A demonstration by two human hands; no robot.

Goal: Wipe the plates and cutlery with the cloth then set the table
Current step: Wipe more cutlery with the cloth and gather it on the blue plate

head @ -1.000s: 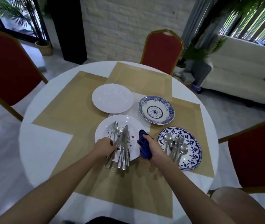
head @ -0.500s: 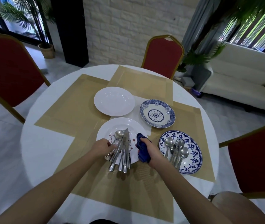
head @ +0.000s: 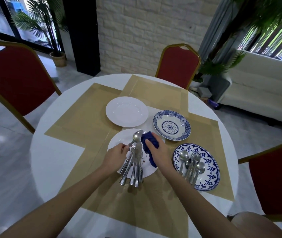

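Note:
My left hand [head: 115, 156] pinches the handle of a spoon [head: 137, 136] whose bowl is raised over a stained white plate [head: 119, 140]. Several more pieces of cutlery [head: 133, 170] lie fanned on that plate, handles over its near edge. My right hand [head: 157, 152] grips a bunched dark blue cloth [head: 149, 140] right beside the spoon bowl. A blue-patterned plate [head: 210, 169] to the right holds several spoons and forks [head: 191, 164]. A clean white plate [head: 126, 111] and a blue-patterned bowl [head: 171, 125] sit further back.
Tan placemats [head: 85, 121] overlap on the round white table [head: 50, 152]. Red chairs stand at the left [head: 13, 78], far side [head: 177, 64] and right [head: 277, 179]. A white sofa [head: 260, 93] and potted plants lie beyond.
My left hand has picked one spoon out of the pile and lifted its bowl. My right hand with the cloth has moved up to meet it.

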